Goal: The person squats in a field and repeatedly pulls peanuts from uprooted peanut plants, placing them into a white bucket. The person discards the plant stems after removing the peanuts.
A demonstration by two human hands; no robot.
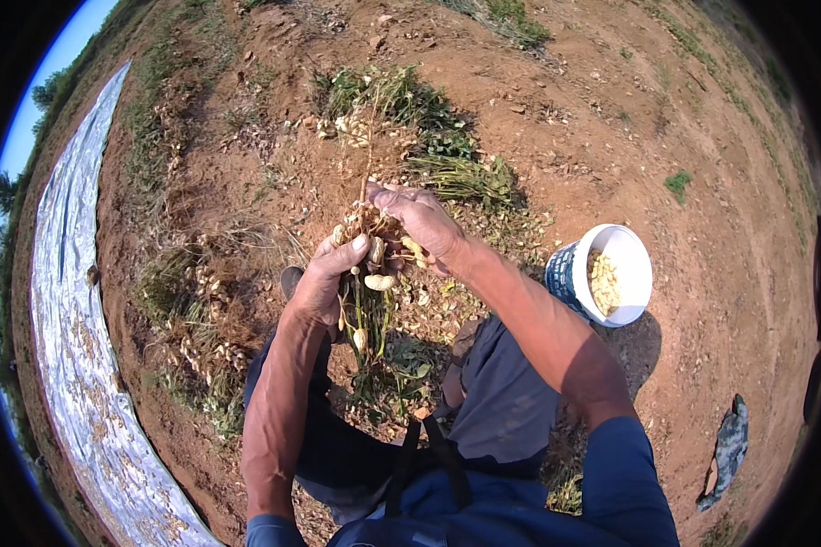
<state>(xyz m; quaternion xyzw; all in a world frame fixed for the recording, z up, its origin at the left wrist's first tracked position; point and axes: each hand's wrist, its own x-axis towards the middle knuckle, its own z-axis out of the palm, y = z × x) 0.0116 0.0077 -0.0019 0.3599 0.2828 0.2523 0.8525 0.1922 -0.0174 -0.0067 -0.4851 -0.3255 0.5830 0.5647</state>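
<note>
- A long silver sheet (pixel 73 365) lay along the far left of the field, one strip, curving with the lens and cut off at the bottom edge.
- Heaps of pulled plants (pixel 192 310) sat on the red soil (pixel 611 118) just right of the sheet; I could not count them, they ran together.
- The left hand (pixel 324 283) gripped one peanut plant (pixel 367 273) low down, its fingers clamped round the stems and the thumb pressed against the root clump.
- That plant hung in the air between both hands, above the person's knees: roots and pale pods on top, green wilted leaves trailing below. I made out perhaps six or seven tan pods; others were hidden behind the fingers.
- The right hand (pixel 420 223) was at the top of the clump, fingers pinched together on a pod there; which pod I could not tell.
- More uprooted greenery (pixel 429 137) lay beyond the hands.
- One white bucket (pixel 625 242) stood on the soil at the right, with a small heap of pods inside.
- A dark crumpled cloth (pixel 725 447) lay at far right, partly cut off.
</note>
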